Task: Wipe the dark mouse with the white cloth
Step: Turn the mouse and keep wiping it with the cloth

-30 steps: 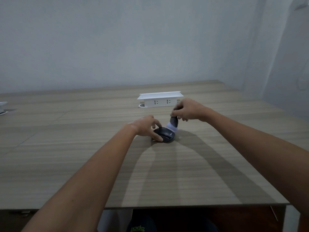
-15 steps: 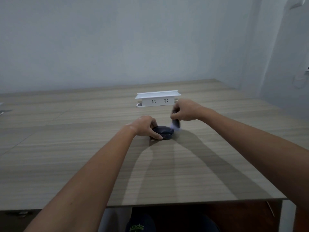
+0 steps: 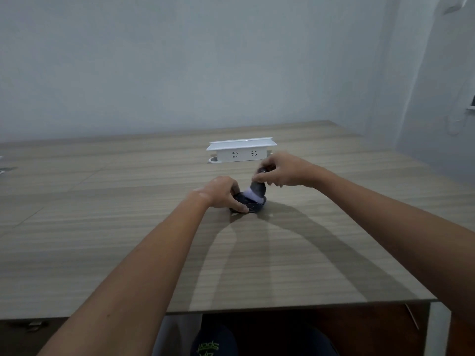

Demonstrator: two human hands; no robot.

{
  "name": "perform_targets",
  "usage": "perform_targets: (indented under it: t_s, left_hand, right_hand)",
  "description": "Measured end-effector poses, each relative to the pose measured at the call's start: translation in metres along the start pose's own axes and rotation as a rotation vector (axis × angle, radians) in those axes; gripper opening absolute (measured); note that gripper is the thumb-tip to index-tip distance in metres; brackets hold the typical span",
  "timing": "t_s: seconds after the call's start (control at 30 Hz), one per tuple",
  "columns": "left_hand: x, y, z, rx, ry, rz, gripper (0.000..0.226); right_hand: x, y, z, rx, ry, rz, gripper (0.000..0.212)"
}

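Observation:
The dark mouse lies on the wooden table, a little beyond its middle. My left hand grips the mouse from the left, thumb along its near edge. My right hand hovers just above and to the right and pinches the top of the white cloth. The cloth hangs as a bundle, dark at the top and white at the bottom. Its white end rests on the mouse's upper surface and hides the far part of the mouse.
A white power strip box stands on the table just behind the hands. The table's near edge runs below my forearms. A pale wall rises behind the table and on the right. Something small sits at the table's far left edge.
The cloth's white end swung off to the right of the mouse half a second ago and is now back on top of it. My left hand has kept its hold.

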State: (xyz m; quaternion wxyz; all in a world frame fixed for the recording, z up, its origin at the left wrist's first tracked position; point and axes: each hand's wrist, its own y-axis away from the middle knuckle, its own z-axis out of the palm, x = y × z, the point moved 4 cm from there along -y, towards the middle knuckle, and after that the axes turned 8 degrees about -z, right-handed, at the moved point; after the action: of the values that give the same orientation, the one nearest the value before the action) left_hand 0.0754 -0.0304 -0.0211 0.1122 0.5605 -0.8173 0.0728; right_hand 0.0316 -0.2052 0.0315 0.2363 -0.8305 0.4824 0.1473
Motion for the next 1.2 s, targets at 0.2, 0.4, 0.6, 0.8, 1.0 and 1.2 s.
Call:
perform_targets:
  t_s: [0.2, 0.4, 0.6, 0.8, 1.0, 1.2]
  left_hand:
    - [0.0, 0.003, 0.001, 0.009, 0.018, -0.032, 0.058]
    - [0.003, 0.007, 0.001, 0.032, 0.004, -0.047, 0.061]
    - [0.003, 0.007, 0.002, 0.029, 0.008, -0.072, 0.064]
    - [0.002, 0.007, 0.003, 0.015, 0.027, -0.088, 0.064]
    - [0.002, 0.008, 0.003, 0.006, 0.059, -0.096, 0.065]
    - [0.002, 0.01, 0.006, 0.042, 0.059, -0.112, 0.067]
  right_hand:
    - [0.012, 0.003, -0.002, 0.089, 0.063, 0.018, 0.016]
    - [0.015, 0.003, 0.005, 0.046, 0.161, 0.018, 0.016]
    - [0.001, -0.005, 0.008, 0.088, 0.057, -0.034, 0.015]
    - [0.008, -0.017, 0.006, 0.021, 0.19, 0.081, 0.03]
    - [0.012, -0.014, 0.008, -0.026, 0.167, 0.145, 0.032]
    - [0.005, -0.006, 0.007, 0.046, 0.037, 0.053, 0.026]
